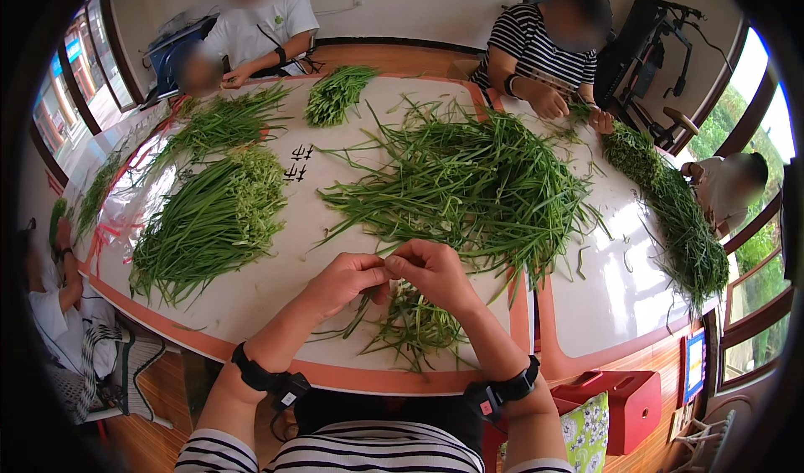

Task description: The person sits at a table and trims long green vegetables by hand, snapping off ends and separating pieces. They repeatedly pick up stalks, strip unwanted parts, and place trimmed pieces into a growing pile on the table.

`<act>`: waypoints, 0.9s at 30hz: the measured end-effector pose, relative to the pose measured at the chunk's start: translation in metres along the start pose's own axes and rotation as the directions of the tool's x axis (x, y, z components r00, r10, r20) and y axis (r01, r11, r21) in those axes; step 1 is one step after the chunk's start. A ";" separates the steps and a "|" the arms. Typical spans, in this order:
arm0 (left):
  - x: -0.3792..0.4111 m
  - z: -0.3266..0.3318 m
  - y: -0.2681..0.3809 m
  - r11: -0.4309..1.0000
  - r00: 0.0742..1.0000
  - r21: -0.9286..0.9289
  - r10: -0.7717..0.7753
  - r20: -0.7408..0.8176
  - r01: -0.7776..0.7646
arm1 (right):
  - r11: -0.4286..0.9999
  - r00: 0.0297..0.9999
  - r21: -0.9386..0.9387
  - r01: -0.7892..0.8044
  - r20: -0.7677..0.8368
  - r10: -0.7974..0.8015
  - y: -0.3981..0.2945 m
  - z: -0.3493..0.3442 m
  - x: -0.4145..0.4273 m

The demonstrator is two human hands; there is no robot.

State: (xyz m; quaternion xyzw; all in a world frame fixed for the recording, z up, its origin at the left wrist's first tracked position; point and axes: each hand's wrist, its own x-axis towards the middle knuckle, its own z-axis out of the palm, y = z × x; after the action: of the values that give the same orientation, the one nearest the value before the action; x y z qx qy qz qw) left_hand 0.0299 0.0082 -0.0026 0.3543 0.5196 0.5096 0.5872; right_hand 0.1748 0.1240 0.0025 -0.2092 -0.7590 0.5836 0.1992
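Note:
Both my hands meet above the near part of the white table. My left hand [347, 282] pinches with thumb and finger, and a few thin green stalks hang beneath it. The fingertips of my right hand [433, 272] touch those of the left, also pinched; what lies between them is too small to tell. Under and beside my right hand lies a small loose heap of green scraps [421, 328]. Beyond my hands spreads a large tangled pile of long green leafy stalks, like garlic chives [465, 177]. To the left lies a neater, aligned pile of the same stalks [207, 215].
More greens form a bundle [339, 93] at the far edge, a pile [220, 121] at the back left and a long row [672, 209] at the right. Several people sit around the table [301, 291]. A red plastic stool [634, 410] stands at the lower right.

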 end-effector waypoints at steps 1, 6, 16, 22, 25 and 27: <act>-0.001 -0.001 0.001 1.000 1.000 0.006 0.000 -0.010 0.000 | 0.999 0.998 -0.044 -0.016 -0.061 0.013 -0.001 0.000 0.000; 0.000 -0.006 -0.001 0.997 0.994 -0.027 0.067 -0.085 -0.069 | 0.980 0.884 -0.196 0.026 -0.454 -0.114 0.015 -0.018 0.012; 0.002 -0.011 0.004 0.975 0.985 -0.213 0.022 -0.174 -0.059 | 0.507 0.844 -0.851 -0.139 -0.369 -0.388 0.046 -0.035 0.036; -0.001 -0.018 0.007 0.969 0.984 -0.248 -0.022 -0.175 -0.022 | 0.946 0.939 -0.325 0.002 -0.323 -0.113 0.024 -0.039 0.029; -0.002 -0.013 0.009 0.959 0.984 -0.285 -0.060 -0.167 0.010 | 0.974 0.973 0.187 -0.130 -0.167 0.162 0.022 -0.039 0.025; -0.001 -0.010 0.009 0.961 0.979 -0.277 -0.073 -0.190 0.017 | 0.965 0.986 0.203 -0.163 0.004 0.166 0.025 -0.039 0.026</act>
State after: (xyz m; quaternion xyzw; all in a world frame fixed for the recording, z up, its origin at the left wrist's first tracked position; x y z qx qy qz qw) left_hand 0.0184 0.0077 0.0042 0.2049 0.5080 0.5959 0.5872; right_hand 0.1767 0.1756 -0.0107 -0.2537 -0.6742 0.6711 0.1754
